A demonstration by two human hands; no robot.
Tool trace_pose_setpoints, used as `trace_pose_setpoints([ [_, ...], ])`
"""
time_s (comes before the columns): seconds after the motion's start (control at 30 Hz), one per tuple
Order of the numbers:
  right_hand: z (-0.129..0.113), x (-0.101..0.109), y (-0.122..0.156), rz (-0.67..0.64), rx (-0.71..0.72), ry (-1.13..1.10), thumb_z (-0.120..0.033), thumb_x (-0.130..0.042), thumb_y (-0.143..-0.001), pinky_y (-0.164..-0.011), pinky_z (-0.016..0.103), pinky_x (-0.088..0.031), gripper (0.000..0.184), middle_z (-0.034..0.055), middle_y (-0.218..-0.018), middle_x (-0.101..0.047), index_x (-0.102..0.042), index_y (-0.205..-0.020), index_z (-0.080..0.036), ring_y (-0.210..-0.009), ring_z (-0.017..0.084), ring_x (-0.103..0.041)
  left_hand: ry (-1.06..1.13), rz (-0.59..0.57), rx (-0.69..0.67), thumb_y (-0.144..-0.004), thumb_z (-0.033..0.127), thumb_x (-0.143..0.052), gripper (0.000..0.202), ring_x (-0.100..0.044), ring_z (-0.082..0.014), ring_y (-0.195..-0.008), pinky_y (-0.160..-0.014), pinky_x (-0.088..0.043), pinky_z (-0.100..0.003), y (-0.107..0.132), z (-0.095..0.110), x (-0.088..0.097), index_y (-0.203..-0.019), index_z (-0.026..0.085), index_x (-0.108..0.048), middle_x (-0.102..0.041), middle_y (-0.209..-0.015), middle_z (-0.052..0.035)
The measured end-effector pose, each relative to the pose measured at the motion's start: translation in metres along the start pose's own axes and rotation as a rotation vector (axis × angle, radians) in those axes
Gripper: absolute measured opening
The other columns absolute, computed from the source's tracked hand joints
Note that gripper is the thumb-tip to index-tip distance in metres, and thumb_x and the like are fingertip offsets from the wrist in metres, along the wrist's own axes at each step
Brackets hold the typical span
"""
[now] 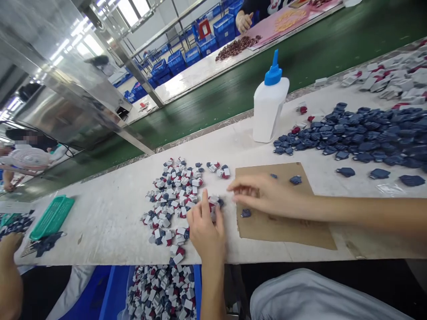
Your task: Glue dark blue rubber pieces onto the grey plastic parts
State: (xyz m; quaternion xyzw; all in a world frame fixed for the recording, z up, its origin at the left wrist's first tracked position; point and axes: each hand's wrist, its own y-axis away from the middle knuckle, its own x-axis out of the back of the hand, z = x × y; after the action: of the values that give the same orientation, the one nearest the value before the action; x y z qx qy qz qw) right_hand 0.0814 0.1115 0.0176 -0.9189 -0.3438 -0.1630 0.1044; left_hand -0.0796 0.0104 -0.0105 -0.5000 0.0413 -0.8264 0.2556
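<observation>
My left hand (pixel 207 226) rests at the right edge of a pile of small grey, red and dark-blue pieces (pixel 178 184). Its index finger is stretched out and its thumb stands apart. A few of the pieces (pixel 215 202) lie between and just beyond those fingers, touching them. My right hand (pixel 255 192), slightly blurred, hovers over the left part of a brown cardboard sheet (pixel 287 235). Its fingers are curved and parted from the thumb, with nothing visible in them. Loose dark-blue pieces (pixel 295 179) lie on the cardboard, one of them (pixel 246 213) below my right hand.
A white bottle with a blue nozzle (pixel 271 104) stands behind the cardboard. Dark-blue pieces (pixel 367 131) and grey-and-red pieces (pixel 396 80) are heaped at right. A blue bin (pixel 115 293) of pieces sits below the table edge. A green basket (pixel 52 217) and another person's arm (pixel 10 262) are at left.
</observation>
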Motion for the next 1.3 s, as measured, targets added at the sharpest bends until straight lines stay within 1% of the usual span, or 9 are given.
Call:
trace_pose_setpoints([
  [0.13, 0.019, 0.025, -0.04, 0.186, 0.048, 0.343, -0.037, -0.045, -0.088, -0.08, 0.035, -0.049, 0.034, 0.0124, -0.106, -0.065, -0.062, -0.107, -0.013, -0.094, 0.022, -0.061, -0.434, 0.011, -0.296, -0.085, 0.042, -0.054, 0.053, -0.024, -0.0435, -0.137, -0.103, -0.025, -0.063, -0.01, -0.008, -0.006, -0.134, 0.023, -0.051, -0.035, -0.147, -0.0205],
  [0.23, 0.037, 0.036, -0.069, 0.044, 0.104, 0.546, -0.04, -0.06, -0.077, -0.095, 0.047, -0.041, 0.052, 0.0179, -0.121, -0.059, -0.058, -0.12, -0.011, -0.116, 0.032, -0.051, -0.519, -0.091, -0.416, -0.089, 0.036, -0.047, 0.045, -0.026, -0.0407, -0.138, -0.105, -0.019, -0.065, -0.02, -0.011, -0.012, -0.133, 0.026, -0.052, -0.038, -0.149, -0.0143],
  [0.3, 0.048, 0.031, -0.087, -0.104, 0.129, 0.6, -0.041, -0.076, -0.06, -0.101, 0.051, -0.036, 0.083, 0.0205, -0.138, -0.047, -0.049, -0.133, -0.012, -0.128, 0.039, -0.039, -0.561, -0.109, -0.411, -0.091, 0.029, -0.043, 0.038, -0.031, -0.0391, -0.136, -0.105, -0.018, -0.066, -0.03, -0.017, -0.013, -0.125, 0.026, -0.058, -0.044, -0.146, -0.0107],
  [0.43, 0.057, -0.008, -0.119, -0.278, 0.156, 0.653, -0.052, -0.08, -0.05, -0.109, 0.054, -0.024, 0.119, 0.0252, -0.151, -0.021, -0.027, -0.146, -0.008, -0.138, 0.043, -0.018, -0.612, -0.09, -0.372, -0.09, 0.028, -0.043, 0.036, -0.037, -0.0381, -0.133, -0.104, -0.023, -0.065, -0.049, -0.039, -0.004, -0.12, 0.025, -0.062, -0.046, -0.145, -0.0097],
  [0.73, 0.033, -0.107, -0.137, -0.206, 0.203, 0.563, -0.054, -0.065, -0.069, -0.111, 0.051, -0.019, 0.092, 0.0246, -0.149, -0.025, -0.036, -0.143, -0.008, -0.138, 0.041, -0.02, -0.667, -0.082, -0.269, -0.088, 0.027, -0.044, 0.037, -0.045, -0.0331, -0.126, -0.104, -0.03, -0.055, -0.049, -0.088, 0.029, -0.119, 0.021, -0.062, -0.049, -0.141, -0.0122],
  [0.87, 0.021, -0.138, -0.123, -0.16, 0.178, 0.499, -0.045, -0.06, -0.074, -0.112, 0.052, -0.017, 0.079, 0.0243, -0.148, -0.026, -0.039, -0.14, -0.007, -0.137, 0.041, -0.021, -0.651, -0.101, -0.262, -0.087, 0.026, -0.044, 0.036, -0.044, -0.0305, -0.125, -0.103, -0.035, -0.047, -0.034, -0.106, 0.047, -0.118, 0.023, -0.063, -0.051, -0.138, -0.0103],
  [1.03, -0.005, -0.186, -0.087, -0.208, 0.162, 0.411, -0.035, -0.057, -0.078, -0.111, 0.057, -0.016, 0.078, 0.0276, -0.151, -0.019, -0.027, -0.144, -0.004, -0.139, 0.041, -0.016, -0.676, -0.101, -0.174, -0.087, 0.026, -0.043, 0.037, -0.045, -0.0306, -0.125, -0.102, -0.036, -0.043, 0.0, -0.133, 0.077, -0.118, 0.018, -0.063, -0.057, -0.131, -0.0129],
  [1.17, -0.031, -0.226, -0.052, -0.369, 0.252, 0.334, -0.038, -0.057, -0.08, -0.113, 0.05, -0.019, 0.08, 0.0255, -0.152, -0.018, -0.026, -0.145, -0.005, -0.141, 0.037, -0.014, -0.711, -0.029, -0.026, -0.088, 0.025, -0.043, 0.036, -0.048, -0.0311, -0.124, -0.102, -0.037, -0.044, 0.045, -0.16, 0.101, -0.117, 0.015, -0.062, -0.06, -0.127, -0.0152],
  [1.3, -0.054, -0.258, -0.034, -0.463, 0.328, 0.29, -0.056, -0.056, -0.079, -0.11, 0.044, -0.03, 0.09, 0.0256, -0.153, -0.017, -0.024, -0.147, -0.006, -0.14, 0.035, -0.019, -0.769, 0.076, 0.187, -0.088, 0.026, -0.042, 0.038, -0.047, -0.0354, -0.125, -0.096, -0.041, -0.051, 0.111, -0.186, 0.122, -0.12, 0.012, -0.058, -0.055, -0.131, -0.0212],
])
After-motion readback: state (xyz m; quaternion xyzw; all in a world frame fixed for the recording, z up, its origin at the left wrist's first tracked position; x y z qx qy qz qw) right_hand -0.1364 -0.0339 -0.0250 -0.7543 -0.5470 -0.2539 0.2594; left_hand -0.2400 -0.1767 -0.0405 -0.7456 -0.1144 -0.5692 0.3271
